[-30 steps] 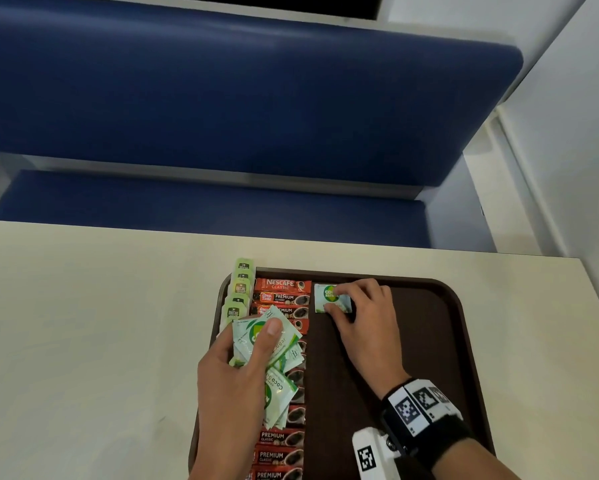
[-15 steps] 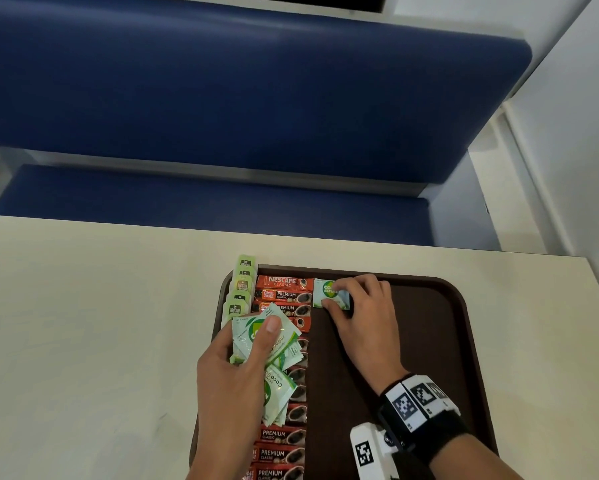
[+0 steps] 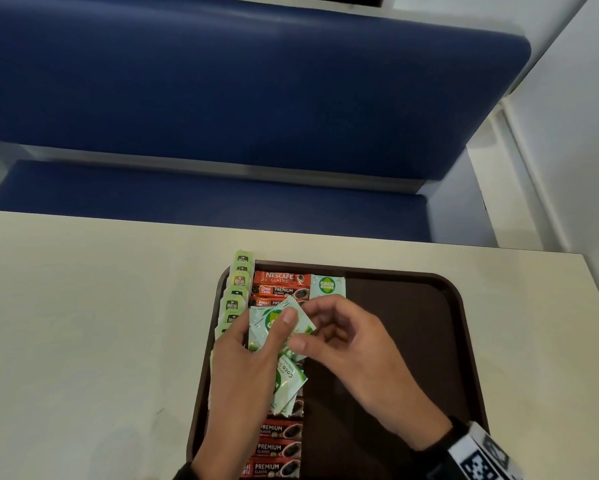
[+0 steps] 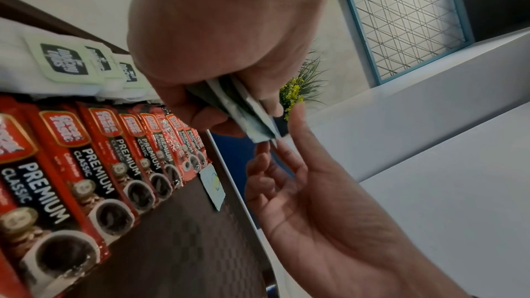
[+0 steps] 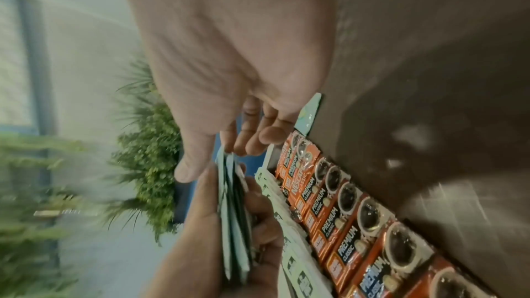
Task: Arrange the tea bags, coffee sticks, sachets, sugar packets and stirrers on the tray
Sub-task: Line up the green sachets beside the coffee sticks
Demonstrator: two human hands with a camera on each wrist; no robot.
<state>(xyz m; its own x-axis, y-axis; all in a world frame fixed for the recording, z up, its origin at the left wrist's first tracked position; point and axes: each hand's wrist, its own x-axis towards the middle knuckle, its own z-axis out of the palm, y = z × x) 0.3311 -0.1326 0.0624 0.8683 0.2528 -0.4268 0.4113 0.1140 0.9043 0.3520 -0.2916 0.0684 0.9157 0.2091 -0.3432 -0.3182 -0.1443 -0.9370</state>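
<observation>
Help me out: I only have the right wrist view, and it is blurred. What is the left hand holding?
Observer: The head view shows a fanned bunch of green-and-white Coco sachets, with the left hand thumb on top.
Operator: Is one already laid down?
Observer: Yes, one Coco Natura sachet lies flat at the far edge of the tray, beside the Nescafe Classic stick.
Operator: And the tea bags?
Observer: The tea bags run in a row along the tray's left rim, and the farthest tag pokes past the far-left corner.
</observation>
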